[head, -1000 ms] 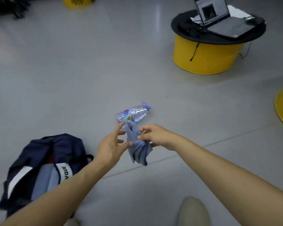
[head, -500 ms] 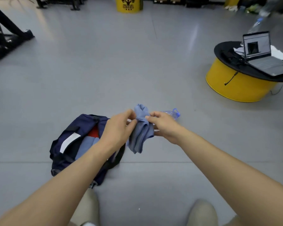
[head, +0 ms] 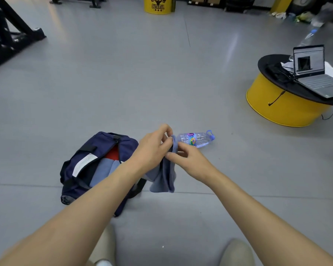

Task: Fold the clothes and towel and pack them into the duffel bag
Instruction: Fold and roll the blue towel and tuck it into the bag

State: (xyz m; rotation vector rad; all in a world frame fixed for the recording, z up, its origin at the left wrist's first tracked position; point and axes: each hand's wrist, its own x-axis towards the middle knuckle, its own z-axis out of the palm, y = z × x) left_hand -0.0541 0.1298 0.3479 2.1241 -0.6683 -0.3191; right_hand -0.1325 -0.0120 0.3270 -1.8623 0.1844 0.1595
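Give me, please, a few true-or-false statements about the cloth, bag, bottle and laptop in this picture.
1. The left hand and right hand both hold the cloth. True.
2. The bag is zipped shut. False: it lies open, with blue and red fabric showing inside.
3. The bottle stands upright. False: it lies on its side on the floor.
4. The laptop sits open on the table. True.

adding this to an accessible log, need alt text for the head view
A person's left hand and right hand pinch a small blue cloth towel that hangs above a grey floor. An open navy fabric duffel bag with blue and red clothes inside lies to the left, a clear plastic water bottle just beyond the hands.
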